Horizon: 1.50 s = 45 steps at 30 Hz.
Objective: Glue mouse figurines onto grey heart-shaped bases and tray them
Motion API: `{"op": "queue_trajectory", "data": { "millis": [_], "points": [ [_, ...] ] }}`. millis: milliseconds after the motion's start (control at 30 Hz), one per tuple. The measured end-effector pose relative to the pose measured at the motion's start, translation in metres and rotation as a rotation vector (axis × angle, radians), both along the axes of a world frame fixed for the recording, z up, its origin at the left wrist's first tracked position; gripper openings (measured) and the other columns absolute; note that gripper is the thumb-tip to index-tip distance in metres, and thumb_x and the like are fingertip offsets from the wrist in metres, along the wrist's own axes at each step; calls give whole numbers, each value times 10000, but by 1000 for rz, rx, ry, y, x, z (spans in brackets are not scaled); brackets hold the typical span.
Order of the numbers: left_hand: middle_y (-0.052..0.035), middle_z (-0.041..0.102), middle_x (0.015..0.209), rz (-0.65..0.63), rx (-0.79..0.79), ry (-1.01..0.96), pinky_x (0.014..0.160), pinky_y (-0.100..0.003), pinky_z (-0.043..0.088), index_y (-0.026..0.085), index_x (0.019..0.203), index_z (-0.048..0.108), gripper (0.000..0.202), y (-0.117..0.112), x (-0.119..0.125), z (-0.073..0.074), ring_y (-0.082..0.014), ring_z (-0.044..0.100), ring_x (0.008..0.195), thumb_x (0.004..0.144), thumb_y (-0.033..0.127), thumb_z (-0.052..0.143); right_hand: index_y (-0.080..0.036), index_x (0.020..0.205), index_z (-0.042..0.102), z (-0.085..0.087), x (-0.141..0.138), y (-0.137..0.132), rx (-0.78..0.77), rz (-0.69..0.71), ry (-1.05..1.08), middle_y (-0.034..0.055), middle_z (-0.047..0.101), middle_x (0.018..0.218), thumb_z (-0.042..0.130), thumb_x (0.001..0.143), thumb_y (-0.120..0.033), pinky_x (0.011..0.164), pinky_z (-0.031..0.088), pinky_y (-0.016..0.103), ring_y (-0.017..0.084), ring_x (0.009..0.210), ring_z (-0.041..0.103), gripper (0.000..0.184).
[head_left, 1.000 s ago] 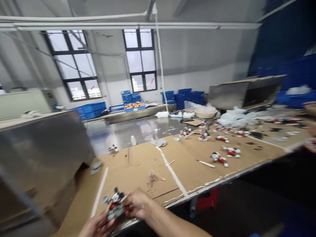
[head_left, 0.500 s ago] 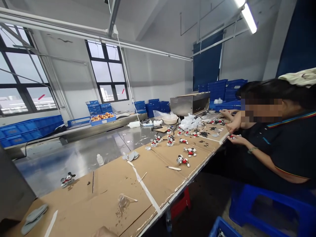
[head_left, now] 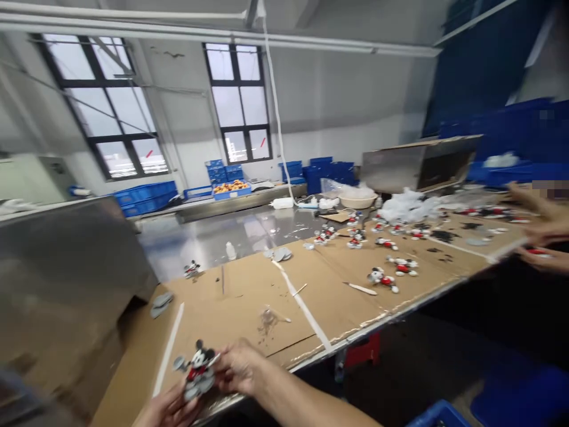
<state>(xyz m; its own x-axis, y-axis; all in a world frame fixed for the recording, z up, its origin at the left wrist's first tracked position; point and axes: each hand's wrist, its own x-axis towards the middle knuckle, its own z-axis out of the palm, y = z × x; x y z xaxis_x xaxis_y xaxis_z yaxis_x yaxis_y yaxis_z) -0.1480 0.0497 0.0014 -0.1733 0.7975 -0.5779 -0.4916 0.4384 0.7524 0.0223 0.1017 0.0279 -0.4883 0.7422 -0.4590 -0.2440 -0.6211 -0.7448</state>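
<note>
A black, white and red cartoon mouse figure is held low at the front left, just above the cardboard-covered table. My left hand grips it from below, fingers curled. My right hand pinches its right side. Both hands are blurred by motion.
Several similar figures lie further right, with a wooden stick, a small clear cup and grey pads. A metal box stands left. A co-worker's hands work at the far right. Blue crates line the back.
The view swung right toward the co-worker half a second ago, losing my hands, and has swung back left. My hands hold the figure much as they did one second ago.
</note>
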Motion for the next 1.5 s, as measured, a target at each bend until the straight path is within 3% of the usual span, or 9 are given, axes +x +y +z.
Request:
{"op": "queue_trajectory", "data": {
  "millis": [100, 233, 467, 667, 1167, 1300, 1400, 1500],
  "points": [
    [-102, 735, 710, 35, 37, 5, 647, -302, 596, 67, 984, 631, 212, -8, 6, 10, -196, 699, 570, 774, 80, 660, -120, 643, 572, -2, 3, -1, 21, 57, 32, -44, 497, 444, 595, 654, -1, 424, 341, 154, 47, 368, 418, 122],
    [-118, 727, 670, 39, 55, -11, 628, -307, 595, 53, 922, 632, 107, -10, 14, 20, -176, 678, 509, 822, 92, 634, -122, 645, 550, -1, 7, -2, 35, 76, 42, -39, 516, 485, 610, 674, -23, 445, 356, 143, 36, 391, 438, 119],
    [-119, 715, 624, 41, 70, -38, 649, -324, 596, 34, 895, 642, 91, -13, 16, 22, -172, 669, 484, 847, 102, 604, -131, 677, 541, -1, 9, -4, 15, 59, 40, -14, 582, 563, 630, 710, -24, 490, 409, 140, 55, 476, 541, 143],
    [-125, 719, 633, 43, 59, -33, 647, -331, 602, 20, 932, 641, 117, -13, 16, 24, -177, 678, 491, 860, 80, 571, -118, 678, 554, 0, 9, -3, -3, 69, 51, -7, 583, 552, 638, 724, -20, 474, 404, 146, 59, 460, 533, 137],
    [-115, 715, 640, 23, 92, 31, 617, -308, 596, 59, 792, 656, 41, -14, 17, 30, -171, 671, 489, 802, 57, 616, -112, 679, 576, 8, 10, -8, 32, 57, 52, -5, 598, 571, 698, 661, -33, 535, 408, 180, 62, 500, 536, 146],
    [-116, 718, 668, -27, 176, 40, 591, -243, 562, 56, 717, 686, 112, -40, 32, 35, -170, 673, 556, 667, 110, 770, -118, 808, 594, 15, 28, -31, 70, 22, 26, -10, 616, 583, 703, 630, -57, 524, 376, 196, 76, 501, 535, 217],
    [-97, 706, 653, -94, 284, 63, 609, -194, 521, 64, 721, 720, 252, -82, 60, 30, -152, 648, 616, 596, 243, 847, -128, 959, 583, 19, 63, -68, 210, 22, 53, -27, 632, 629, 733, 645, -121, 559, 378, 196, 68, 540, 527, 349],
    [-73, 717, 667, -16, 233, 171, 586, -203, 503, 136, 753, 757, 322, -130, 95, 20, -161, 641, 621, 589, 398, 845, -145, 1003, 562, 24, 102, -108, 321, 101, 52, -32, 639, 700, 786, 633, -150, 626, 410, 211, 75, 619, 548, 432]
  ]
}}
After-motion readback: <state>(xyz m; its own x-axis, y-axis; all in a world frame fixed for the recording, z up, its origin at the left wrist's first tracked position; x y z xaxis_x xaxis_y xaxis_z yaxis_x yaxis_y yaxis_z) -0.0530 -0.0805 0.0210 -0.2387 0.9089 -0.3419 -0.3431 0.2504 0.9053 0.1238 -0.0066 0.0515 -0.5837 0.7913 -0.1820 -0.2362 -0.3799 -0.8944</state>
